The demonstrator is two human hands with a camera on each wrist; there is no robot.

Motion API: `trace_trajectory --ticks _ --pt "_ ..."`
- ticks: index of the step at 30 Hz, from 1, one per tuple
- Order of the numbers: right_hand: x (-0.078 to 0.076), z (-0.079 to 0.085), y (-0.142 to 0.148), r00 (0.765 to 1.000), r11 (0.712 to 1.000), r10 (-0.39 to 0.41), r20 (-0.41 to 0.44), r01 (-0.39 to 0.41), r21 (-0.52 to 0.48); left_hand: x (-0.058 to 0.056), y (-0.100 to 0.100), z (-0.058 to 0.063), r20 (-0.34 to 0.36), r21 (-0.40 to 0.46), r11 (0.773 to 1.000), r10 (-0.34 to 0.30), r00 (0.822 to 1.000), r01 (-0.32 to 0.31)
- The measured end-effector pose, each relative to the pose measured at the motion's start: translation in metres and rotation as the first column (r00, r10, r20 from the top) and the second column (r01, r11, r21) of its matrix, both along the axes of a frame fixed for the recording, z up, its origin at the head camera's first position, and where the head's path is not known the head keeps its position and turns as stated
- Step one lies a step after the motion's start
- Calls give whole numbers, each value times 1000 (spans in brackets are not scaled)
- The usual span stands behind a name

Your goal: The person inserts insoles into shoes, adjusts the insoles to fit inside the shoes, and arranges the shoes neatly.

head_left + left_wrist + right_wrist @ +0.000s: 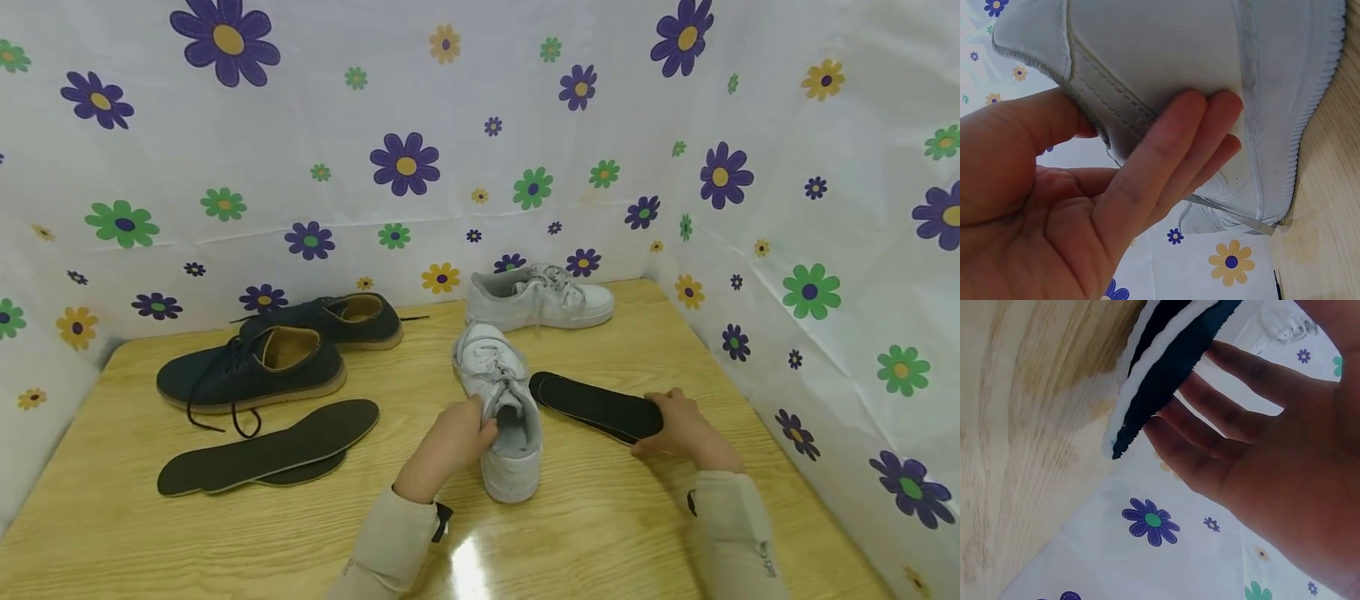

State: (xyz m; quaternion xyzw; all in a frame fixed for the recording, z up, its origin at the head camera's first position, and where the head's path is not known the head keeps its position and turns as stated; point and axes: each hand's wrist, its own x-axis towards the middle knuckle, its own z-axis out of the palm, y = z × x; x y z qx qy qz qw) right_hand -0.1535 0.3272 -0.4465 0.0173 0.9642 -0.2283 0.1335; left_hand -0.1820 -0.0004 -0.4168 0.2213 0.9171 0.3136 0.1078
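Gripping: left hand [450,442] clasps the near white shoe [501,414] at its opening, thumb inside the collar, fingers [1191,144] flat along the outer side wall
Left arm: beige sleeve comes in from the bottom edge, wrist angled up and to the right
Right hand: right hand [678,425] grasps the heel end of the black insole [596,406], thumb on top, fingers [1210,419] curled underneath
Right arm: sleeve enters at lower right, forearm pointing up and left
Shoe spot: standing on the wooden table [600,533] near its middle, toe pointing away from the person
Insole spot: just right of that shoe, front end on the table, held end lifted a little
Around: second white shoe [540,298] by the flowered backdrop [480,125]; two dark shoes [277,354] at left; two more dark insoles [270,450] stacked before them
Hard to see: left thumb tip is hidden in the shoe; right fingertips are covered by the insole in the head view; both wrist views crop the shoe and insole
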Motion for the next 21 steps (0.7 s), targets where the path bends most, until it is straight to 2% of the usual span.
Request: trace_trajectory --ticks 6,10,16,21 --pt "2 7 3 999 1000 18 -47 -17 12 -2 0 -1 -11 -3 1000 0 1000 0" --pt "-2 13 5 995 1000 29 -99 -27 13 -2 -2 0 -7 -6 1000 2 1000 -2" --pt "-28 17 9 993 1000 -21 -117 20 -7 -2 -3 1 -24 -7 1000 -4 1000 4" --pt "-54 5 9 995 998 -58 -78 57 -28 -2 -4 -1 -38 -1 1000 -9 999 9"
